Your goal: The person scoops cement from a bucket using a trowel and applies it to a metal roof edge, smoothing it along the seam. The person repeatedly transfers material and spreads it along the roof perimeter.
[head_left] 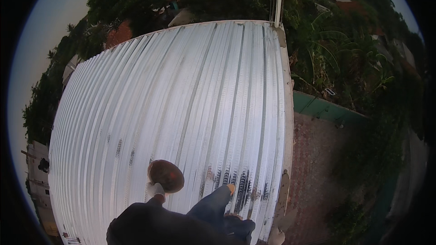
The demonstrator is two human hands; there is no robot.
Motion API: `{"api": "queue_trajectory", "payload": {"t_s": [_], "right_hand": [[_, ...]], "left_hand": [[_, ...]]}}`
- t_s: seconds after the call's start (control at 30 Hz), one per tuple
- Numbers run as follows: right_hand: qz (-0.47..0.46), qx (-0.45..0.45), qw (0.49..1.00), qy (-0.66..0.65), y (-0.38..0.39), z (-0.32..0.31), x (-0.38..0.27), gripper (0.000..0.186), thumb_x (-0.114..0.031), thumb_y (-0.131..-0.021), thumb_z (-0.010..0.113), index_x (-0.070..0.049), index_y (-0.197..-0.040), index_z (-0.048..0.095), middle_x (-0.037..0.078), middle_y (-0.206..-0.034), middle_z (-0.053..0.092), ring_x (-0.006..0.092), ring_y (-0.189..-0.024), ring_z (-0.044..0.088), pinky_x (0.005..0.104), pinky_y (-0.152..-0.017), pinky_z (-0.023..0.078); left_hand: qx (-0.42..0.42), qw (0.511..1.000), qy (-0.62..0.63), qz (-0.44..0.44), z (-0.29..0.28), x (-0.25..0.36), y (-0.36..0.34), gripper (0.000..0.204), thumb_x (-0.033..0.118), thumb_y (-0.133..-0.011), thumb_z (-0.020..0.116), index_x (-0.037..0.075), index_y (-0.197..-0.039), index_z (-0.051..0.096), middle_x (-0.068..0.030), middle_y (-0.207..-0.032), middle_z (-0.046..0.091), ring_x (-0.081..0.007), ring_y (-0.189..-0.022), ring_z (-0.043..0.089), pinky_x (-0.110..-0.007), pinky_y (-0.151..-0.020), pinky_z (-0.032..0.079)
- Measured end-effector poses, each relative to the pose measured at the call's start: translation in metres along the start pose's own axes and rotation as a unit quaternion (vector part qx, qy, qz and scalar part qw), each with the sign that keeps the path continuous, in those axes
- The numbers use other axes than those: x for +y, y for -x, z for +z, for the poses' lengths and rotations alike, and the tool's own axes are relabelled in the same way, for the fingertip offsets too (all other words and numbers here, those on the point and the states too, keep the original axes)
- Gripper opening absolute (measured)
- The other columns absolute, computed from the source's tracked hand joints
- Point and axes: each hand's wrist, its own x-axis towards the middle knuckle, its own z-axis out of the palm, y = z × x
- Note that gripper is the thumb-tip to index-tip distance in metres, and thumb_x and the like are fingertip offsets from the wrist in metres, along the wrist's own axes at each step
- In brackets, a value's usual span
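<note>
At the lower middle, my left hand (156, 191), in a pale glove, grips the near-left rim of a round brown bowl (169, 177). The bowl is held above the ribbed metal roof, and reddish patches show on its inside; what it contains is too dim to tell. Down by the roof's right edge, my right hand (276, 236), also pale-gloved, is closed on what looks like a trowel with a flat grey blade (286, 220). Beside that blade, a rough grey strip of mortar (284, 193) lies along the edge. My dark sleeve hides part of the view.
Shiny corrugated roofing (181, 86) spreads under me, with a pale wall edge (287, 77) at its right. Past this edge lies a drop to a paved yard (313, 154) with a green wall (327, 106). A white pole (279, 0) rises at the far corner. My blue-trousered leg (211, 204) is near the edge.
</note>
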Motion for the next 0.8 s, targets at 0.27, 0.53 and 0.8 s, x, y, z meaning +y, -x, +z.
{"api": "queue_trajectory", "payload": {"t_s": [0.27, 0.53, 0.8], "right_hand": [[-0.05, -0.064, 0.983, -0.167, -0.044, -0.002, -0.209, 0.044, -0.03, -0.101, 0.07, 0.009, -0.084, 0.063, 0.014, -0.073, 0.066, 0.0252, -0.064, 0.069, 0.0454, -0.062, 0.056], [-0.038, -0.151, 0.988, -0.022, -0.019, 0.016, -0.303, 0.052, -0.041, -0.101, 0.069, 0.008, -0.085, 0.071, 0.015, -0.067, 0.07, 0.0273, -0.059, 0.072, 0.0469, -0.058, 0.055], [-0.031, -0.137, 0.981, 0.136, -0.126, 0.1, -0.316, 0.075, -0.059, -0.097, 0.062, 0.014, -0.09, 0.077, 0.035, -0.085, 0.076, 0.0541, -0.097, 0.078, 0.0608, -0.091, 0.057]], "left_hand": [[0.088, 0.971, 0.103, -0.197, -0.026, 0.004, 0.038, 0.042, 0.007, -0.093, 0.058, 0.002, -0.133, 0.07, -0.0178, -0.123, 0.078, -0.0341, -0.108, 0.076, -0.044, -0.09, 0.061], [0.018, 0.944, 0.123, -0.305, 0.058, 0.049, 0.063, 0.043, 0.009, -0.095, 0.059, 0.003, -0.136, 0.069, -0.0178, -0.128, 0.076, -0.0339, -0.112, 0.076, -0.045, -0.09, 0.062], [0.007, 0.939, 0.129, -0.319, 0.175, 0.172, 0.006, 0.044, 0.012, -0.098, 0.06, 0.003, -0.14, 0.067, -0.0178, -0.134, 0.074, -0.0337, -0.115, 0.075, -0.046, -0.09, 0.062]]}}
